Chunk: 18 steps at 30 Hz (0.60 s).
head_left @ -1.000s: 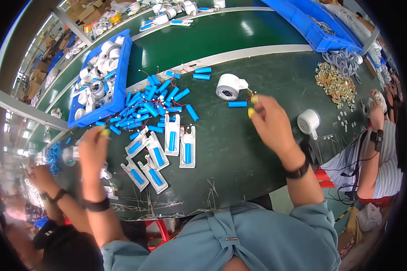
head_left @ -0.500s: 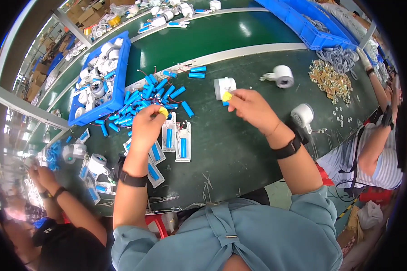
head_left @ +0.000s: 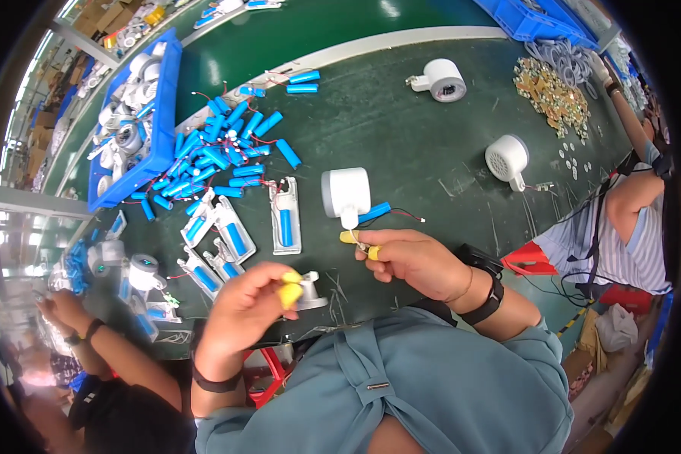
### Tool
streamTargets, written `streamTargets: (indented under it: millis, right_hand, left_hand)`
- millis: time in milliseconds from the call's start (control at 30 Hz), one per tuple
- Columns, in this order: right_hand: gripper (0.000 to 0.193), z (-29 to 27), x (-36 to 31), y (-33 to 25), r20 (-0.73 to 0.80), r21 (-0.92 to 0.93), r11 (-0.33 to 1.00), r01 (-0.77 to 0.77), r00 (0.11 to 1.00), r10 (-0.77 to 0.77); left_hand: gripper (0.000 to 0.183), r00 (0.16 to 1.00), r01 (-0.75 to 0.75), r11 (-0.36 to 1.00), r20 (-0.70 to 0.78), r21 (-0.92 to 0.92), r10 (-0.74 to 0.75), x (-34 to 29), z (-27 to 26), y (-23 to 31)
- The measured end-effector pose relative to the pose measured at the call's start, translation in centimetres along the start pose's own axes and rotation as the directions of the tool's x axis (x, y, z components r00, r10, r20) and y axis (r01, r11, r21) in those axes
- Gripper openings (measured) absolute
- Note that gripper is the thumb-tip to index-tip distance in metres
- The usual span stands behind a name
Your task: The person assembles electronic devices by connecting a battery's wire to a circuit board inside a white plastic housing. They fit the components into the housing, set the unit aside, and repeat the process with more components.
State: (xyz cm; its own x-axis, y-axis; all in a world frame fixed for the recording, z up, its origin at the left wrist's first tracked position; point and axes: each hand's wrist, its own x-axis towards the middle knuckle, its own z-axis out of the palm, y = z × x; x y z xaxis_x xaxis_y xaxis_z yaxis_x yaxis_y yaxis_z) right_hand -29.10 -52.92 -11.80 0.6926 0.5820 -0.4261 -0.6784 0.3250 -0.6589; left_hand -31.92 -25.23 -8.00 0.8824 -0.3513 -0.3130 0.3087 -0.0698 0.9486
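A round white plastic housing (head_left: 346,189) with a grey rim and a short stem stands before me, a little left of centre. Yellow finger covers sit on the fingertips of both hands. My right hand (head_left: 420,265) is closed, thumb and forefinger pinching thin wires at the end of that stem. Closed too, my left hand (head_left: 246,310) grips a white plastic part (head_left: 310,291) near the table's front edge; the palm hides some of it. Behind the right fingers lies a blue cylindrical battery (head_left: 374,212) with a red and black lead.
Blue batteries (head_left: 212,147) are heaped at left, beside white handle shells (head_left: 285,219) holding batteries. A blue crate (head_left: 166,144) of white housings stands beyond. More housings (head_left: 443,79) (head_left: 507,160) and small circuit boards (head_left: 552,94) lie at right. People work on both sides.
My right hand has come nearer and now pinches the housing's wires. The left hand has drawn back toward the front edge with a white part. One handle shell has left its spot.
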Motion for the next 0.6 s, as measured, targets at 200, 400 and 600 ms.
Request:
streamTargets:
  millis: [200, 400, 600]
  right_hand:
    - [0.036, 0.3, -0.2, 0.3, 0.044, -0.123, 0.992, 0.029, 0.999, -0.024]
    - [0.027, 0.0, -0.3, 0.7, -0.027, -0.157, 0.986, -0.047, 0.999, 0.043]
    - [0.022, -0.2, -0.3, 1.1, 0.022, -0.258, 0.966, -0.016, 1.000, 0.022]
  left_hand:
    - [0.021, 0.994, -0.069, 0.958, 0.103, 0.278, 0.042, 2.6, 4.2, -2.1]
    - [0.019, 0.999, -0.041, 0.977, 0.026, 0.209, 0.036, 3.2, 4.8, -2.9]
    - [0.019, 1.000, -0.012, 0.990, 0.007, 0.140, 0.011, 3.0, 4.8, -3.2]
